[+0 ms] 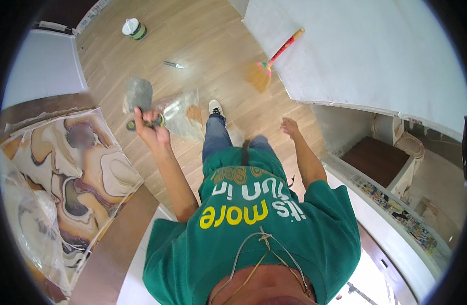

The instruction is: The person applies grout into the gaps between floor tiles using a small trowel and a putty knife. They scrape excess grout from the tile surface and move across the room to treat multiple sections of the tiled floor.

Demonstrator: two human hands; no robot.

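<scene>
My left hand (154, 133) is raised at the left, its fingers closed round a trowel-like tool. The flat grey head (138, 93) of this tool stands up above the fist. A black and yellow handle (133, 124) shows at both sides of the fingers. The palm hides how the head and handle join. Out to the right, my right hand (289, 127) hangs over the floor, nothing visible in it and its fingers loosely apart. Just past my left hand, a clear plastic sheet (180, 113) with a brown patch lies on the floor.
A broom (274, 61) leans by the white panel (355, 56) at the right. Farther off on the wood-look floor are a small metal tool (173, 64) and a bucket (134, 29). Left stands a swirl-patterned surface (76, 173) partly under plastic; right, an open cabinet (378, 160).
</scene>
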